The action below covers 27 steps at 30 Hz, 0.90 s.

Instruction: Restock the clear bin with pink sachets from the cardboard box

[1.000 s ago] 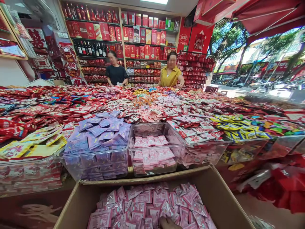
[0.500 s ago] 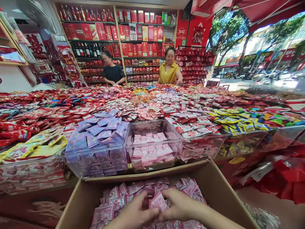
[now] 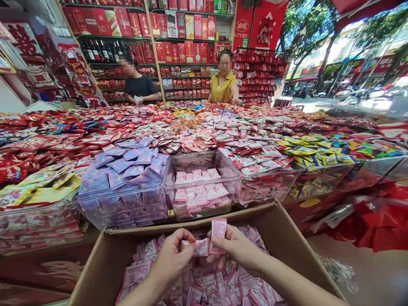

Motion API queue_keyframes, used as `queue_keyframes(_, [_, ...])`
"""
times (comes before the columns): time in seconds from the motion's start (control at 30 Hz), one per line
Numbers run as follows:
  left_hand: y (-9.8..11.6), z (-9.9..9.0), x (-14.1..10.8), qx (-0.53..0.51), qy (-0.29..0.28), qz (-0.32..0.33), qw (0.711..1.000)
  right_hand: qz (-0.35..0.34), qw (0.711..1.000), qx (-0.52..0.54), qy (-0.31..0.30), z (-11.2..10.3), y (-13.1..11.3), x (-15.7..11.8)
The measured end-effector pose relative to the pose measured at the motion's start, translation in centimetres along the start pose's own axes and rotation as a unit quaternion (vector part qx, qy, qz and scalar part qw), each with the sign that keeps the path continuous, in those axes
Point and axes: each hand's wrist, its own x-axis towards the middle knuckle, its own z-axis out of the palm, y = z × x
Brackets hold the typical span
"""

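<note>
Two oblong, crinkly pink wrappers are up over the one brown cardboard box (image 3: 191,225), with loose packets heaped inside. The left hand (image 3: 172,258) pinches the sideways packet (image 3: 201,247), thumb and fingers nearly together; the right hand (image 3: 239,248) has its thumb and fingers closed on the upright packet (image 3: 219,229). Half a second ago, only one packet showed between them.

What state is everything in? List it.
Brown cardboard box: open, partly filled with pink packets.
Middle clear plastic bin: part-full of pale pink packets.
Neighbouring clear plastic bin: purple packets heaped above rim.
Left hand: pinching small pink packet, sideways.
Right hand: gripping another pink packet, upright.
</note>
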Motion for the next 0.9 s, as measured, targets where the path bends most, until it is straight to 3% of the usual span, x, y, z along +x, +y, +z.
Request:
queue_keyframes(0.1, [0.1, -0.1, -0.4, -0.006, -0.033, -0.004, 0.999, -0.067, 0.981, -0.179, 0.023, 0.0, 0.0, -0.2])
queue_keyframes(0.23, [0.1, 0.9, -1.0, 0.041, -0.086, 0.029, 0.995, -0.147, 0.874, -0.463, 0.040, 0.8, 0.8, -0.8])
queue_keyframes(0.33, [0.5, 1.4, -1.2, 0.083, -0.086, 0.050, 0.992, -0.140, 0.842, -0.519, 0.043, 1.5, 1.0, -1.3])
queue_keyframes(0.37, [0.6, 1.3, -1.2, 0.086, -0.075, 0.048, 0.992, -0.152, 0.849, -0.504, 0.046, 1.6, 0.9, -1.4])
queue_keyframes(0.43, [0.9, 1.0, -1.2, 0.087, -0.055, 0.043, 0.994, -0.165, 0.891, -0.421, 0.044, 1.7, 0.5, -1.7])
queue_keyframes(0.53, [1.3, 0.3, -1.1, 0.070, -0.042, 0.049, 0.995, -0.116, 0.968, -0.222, 0.023, 1.4, -0.5, -1.7])
queue_keyframes(0.6, [1.5, 0.2, -1.1, 0.040, -0.035, 0.058, 0.997, -0.074, 0.993, -0.093, 0.018, 1.1, -0.8, -1.4])
queue_keyframes(0.73, [1.7, 0.4, -1.2, -0.073, -0.044, 0.047, 0.995, -0.024, 0.998, 0.046, 0.028, 0.6, -0.7, -0.8])
queue_keyframes(0.9, [1.8, 0.2, -1.2, -0.096, -0.071, 0.043, 0.992, -0.009, 0.999, 0.028, 0.016, 0.3, -0.7, -1.0])
